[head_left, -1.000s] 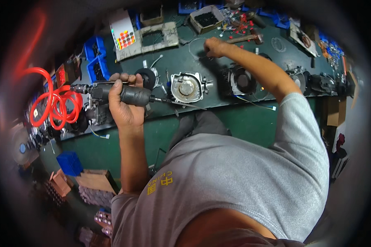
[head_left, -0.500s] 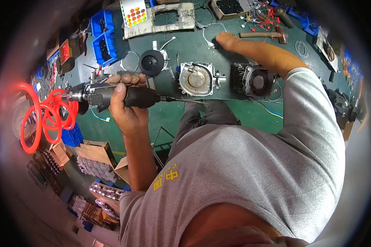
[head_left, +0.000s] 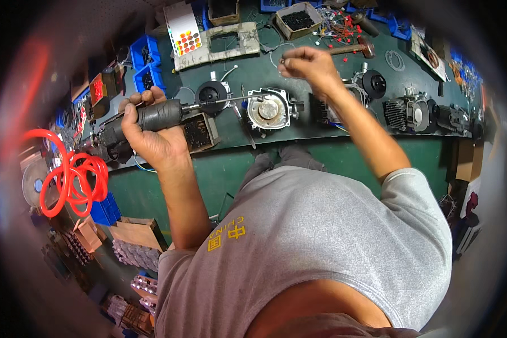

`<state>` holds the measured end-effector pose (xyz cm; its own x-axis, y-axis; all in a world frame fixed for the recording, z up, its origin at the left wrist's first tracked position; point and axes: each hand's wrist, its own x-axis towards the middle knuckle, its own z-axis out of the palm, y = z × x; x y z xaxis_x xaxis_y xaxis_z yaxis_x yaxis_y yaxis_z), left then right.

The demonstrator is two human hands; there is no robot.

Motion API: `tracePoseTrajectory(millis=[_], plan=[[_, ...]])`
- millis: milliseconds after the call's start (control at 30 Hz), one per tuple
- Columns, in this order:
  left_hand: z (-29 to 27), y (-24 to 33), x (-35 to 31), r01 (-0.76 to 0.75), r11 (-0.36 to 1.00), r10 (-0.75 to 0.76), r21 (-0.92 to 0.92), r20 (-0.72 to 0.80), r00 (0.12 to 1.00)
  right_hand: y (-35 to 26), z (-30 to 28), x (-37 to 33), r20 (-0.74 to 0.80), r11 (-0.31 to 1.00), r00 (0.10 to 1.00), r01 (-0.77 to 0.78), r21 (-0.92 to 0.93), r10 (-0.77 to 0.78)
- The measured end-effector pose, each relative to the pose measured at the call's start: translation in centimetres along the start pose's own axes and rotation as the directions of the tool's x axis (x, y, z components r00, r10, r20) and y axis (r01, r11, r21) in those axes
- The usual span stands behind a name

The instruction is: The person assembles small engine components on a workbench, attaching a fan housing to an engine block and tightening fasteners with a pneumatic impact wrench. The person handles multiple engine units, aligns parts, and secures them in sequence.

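Observation:
My left hand (head_left: 152,135) is wrapped round a black air screwdriver (head_left: 158,116), with a red coiled hose (head_left: 67,174) at its rear end. Its long thin bit points right, and the tip lies over the upper part of an open silver metal engine housing (head_left: 254,115) with a round disc inside. Above and to the right of that housing is my right hand (head_left: 318,70), its thumb and fingertips pinched together on something small and dark that I cannot make out. A black round fan wheel (head_left: 211,94) on a metal part sits left of the housing.
A box of small black parts (head_left: 198,132) stands below the screwdriver's bit. Further back are blue bins (head_left: 145,50), a tray of black parts (head_left: 298,21), a hammer (head_left: 368,48) and loose wires (head_left: 338,28). More finned engine units (head_left: 405,112) line the right side.
My right hand has come back from beside the hammer's handle toward the housing, its fingertips pinched. The screwdriver has tilted up, its bit moving from the table's near edge to over the housing.

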<state>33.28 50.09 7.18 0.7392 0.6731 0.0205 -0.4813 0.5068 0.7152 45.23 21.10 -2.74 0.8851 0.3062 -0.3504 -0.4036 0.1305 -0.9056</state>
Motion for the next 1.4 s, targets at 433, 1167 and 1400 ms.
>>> tracePoseTrajectory(millis=[433,1167,1400], plan=[[-0.6,2.0,-2.2,0.002,1.000,-0.002,-0.021,0.028,1.000,5.0,6.5,-11.5,-0.023,0.801,0.998,-0.033,0.597,0.058],[-2.4,3.5,-4.0,0.059,0.998,-0.057,-0.006,0.137,0.989,6.9,6.8,-14.2,0.037,0.966,0.999,-0.036,0.256,0.027],[-1.6,-0.8,-4.1,-0.122,0.970,0.074,0.213,0.220,0.973,9.6,3.9,-12.3,-0.275,0.694,0.699,0.427,-0.580,-0.660]])
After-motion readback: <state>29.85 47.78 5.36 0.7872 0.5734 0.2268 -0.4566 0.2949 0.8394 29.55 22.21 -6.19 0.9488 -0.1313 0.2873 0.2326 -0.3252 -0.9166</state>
